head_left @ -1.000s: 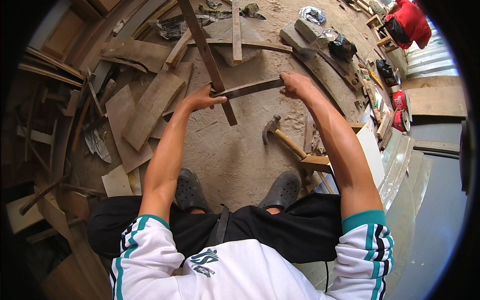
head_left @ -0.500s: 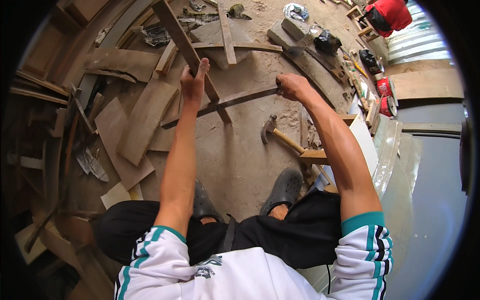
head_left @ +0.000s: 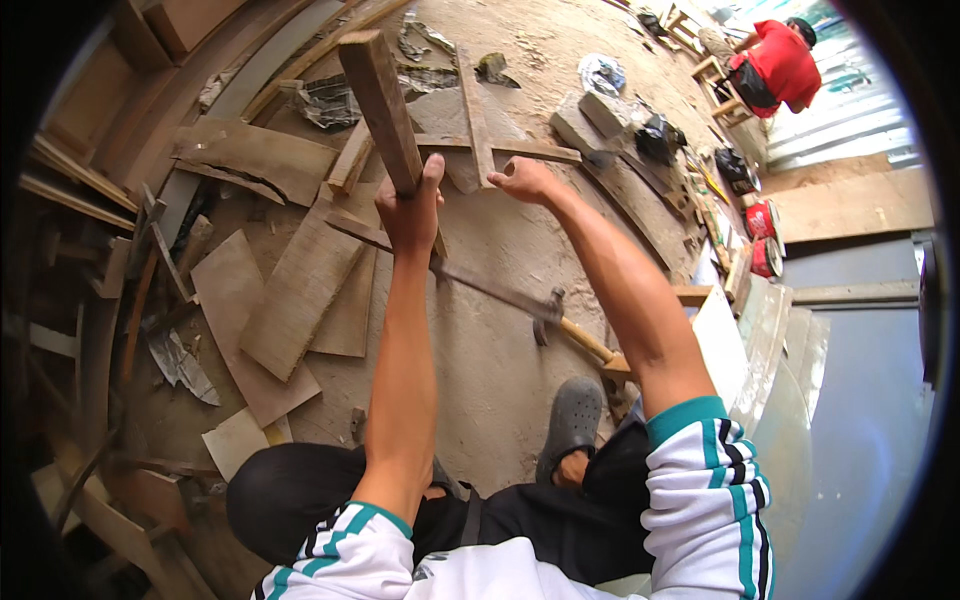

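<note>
My left hand (head_left: 408, 212) is closed around a thick wooden strip (head_left: 385, 110), whose far end tilts up towards me. A thinner wooden strip (head_left: 490, 287) crosses it below the hand and slants down to the right. My right hand (head_left: 525, 181) is off both strips, its fingers curled and thumb forward; whatever it may hold is hidden. In the picture it sits by the end of a narrow plank (head_left: 474, 115) on the ground. A claw hammer (head_left: 585, 340) with a wooden handle lies below, its head beside the thin strip's right end.
Boards (head_left: 300, 300) and scrap wood lie on the left. Grey blocks (head_left: 590, 125), a black plastic bag (head_left: 660, 138) and red cans (head_left: 763, 238) stand to the right. A person in red (head_left: 780, 65) sits at the far right. My grey clog (head_left: 572, 425) is near the hammer.
My right hand has let go of the thin strip and moved up and left. The joined strips have turned in my left hand, the thin one now sloping down to the right.
</note>
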Tool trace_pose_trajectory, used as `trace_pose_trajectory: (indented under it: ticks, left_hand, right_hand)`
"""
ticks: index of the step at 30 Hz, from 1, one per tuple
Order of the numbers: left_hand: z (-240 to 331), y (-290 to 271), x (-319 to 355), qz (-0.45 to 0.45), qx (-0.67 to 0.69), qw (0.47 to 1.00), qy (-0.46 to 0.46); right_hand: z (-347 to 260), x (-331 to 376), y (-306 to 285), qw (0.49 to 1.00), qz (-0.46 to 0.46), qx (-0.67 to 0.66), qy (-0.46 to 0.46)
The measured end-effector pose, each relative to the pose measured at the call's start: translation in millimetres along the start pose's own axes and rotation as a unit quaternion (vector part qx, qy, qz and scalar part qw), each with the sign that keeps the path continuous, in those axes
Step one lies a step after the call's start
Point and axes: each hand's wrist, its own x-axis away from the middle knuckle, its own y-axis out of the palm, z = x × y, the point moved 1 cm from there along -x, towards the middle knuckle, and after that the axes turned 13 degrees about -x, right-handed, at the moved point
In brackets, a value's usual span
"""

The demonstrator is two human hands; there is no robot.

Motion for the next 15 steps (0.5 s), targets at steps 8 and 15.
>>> trace_pose_trajectory:
  ticks: [8,15]
  left_hand:
    - [-2.3,-9.0,3.0,-0.106,0.022,0.994,0.007]
    - [3.5,7.8,19.2,-0.065,-0.062,0.996,0.017]
  right_hand:
    - [49.7,-39.5,-21.6,0.984,0.134,0.092,0.074]
    - [74.6,-63.0,-32.0,0.994,-0.021,0.1,0.036]
